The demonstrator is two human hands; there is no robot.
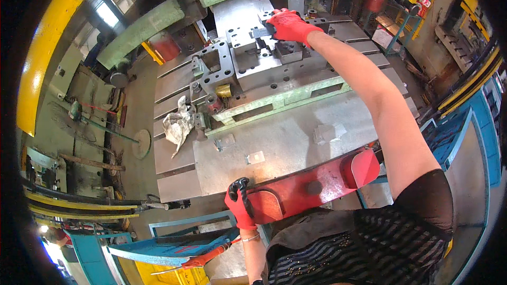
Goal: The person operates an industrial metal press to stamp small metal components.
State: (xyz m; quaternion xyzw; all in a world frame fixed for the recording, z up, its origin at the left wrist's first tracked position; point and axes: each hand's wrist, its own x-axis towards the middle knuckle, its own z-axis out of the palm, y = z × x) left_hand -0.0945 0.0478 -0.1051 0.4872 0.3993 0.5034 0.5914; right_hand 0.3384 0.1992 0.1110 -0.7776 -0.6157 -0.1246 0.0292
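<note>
My right hand (pixel 291 25), in a red glove, reaches far over the steel die (pixel 259 68) on the press bed. Its fingers are bent down at the die's top blocks, beside a small flat grey metal piece (pixel 262 32). The glove hides what the fingertips grip. Close to my body, my left hand (pixel 241 203) wears a red glove with black fingertips. Its fingers are curled at the left end of a red control panel (pixel 330 187), near the plate's front edge. I cannot make out anything inside that curl.
Left of the die lie a steel frame block (pixel 224 66) and a crumpled rag (pixel 179 125). A pale green slotted rail (pixel 285 99) crosses in front. Yellow guards (pixel 50 53) and blue metal frames (pixel 174 248) surround the bed. An orange-handled tool (pixel 208 256) lies low at left.
</note>
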